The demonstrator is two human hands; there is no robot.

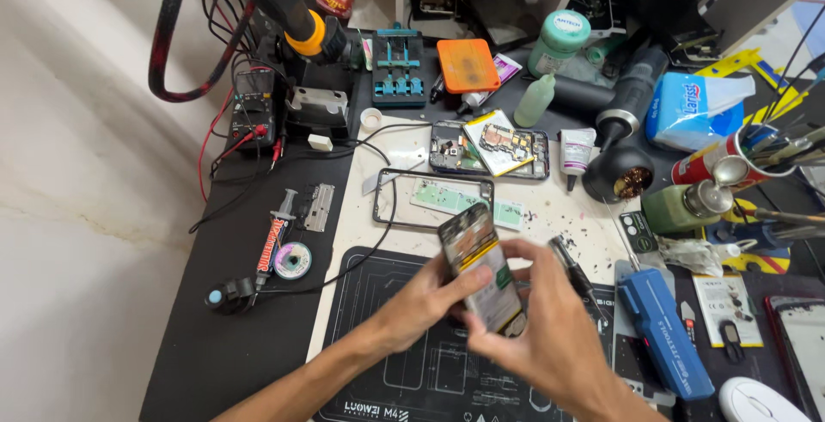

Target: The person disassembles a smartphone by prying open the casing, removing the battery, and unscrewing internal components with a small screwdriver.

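Note:
An opened phone [479, 267] with its back off, showing a battery and circuit board, is held above the dark repair mat [378, 379]. My left hand [425, 302] grips it from the left, thumb across its lower half. My right hand [541, 319] holds its right side and also carries a thin black tool [569, 266] between the fingers. Just behind the phone lies an empty phone frame [387, 207] with green parts inside it. Further back sits a second opened phone [490, 149].
A blue electric screwdriver [666, 334] lies right of my hands. A syringe [273, 237], solder wick roll [292, 260] and multimeter [254, 108] are at left. Bottles, a hot-air tool [623, 130], a tissue pack [692, 108] and a white mouse [756, 400] crowd the right side.

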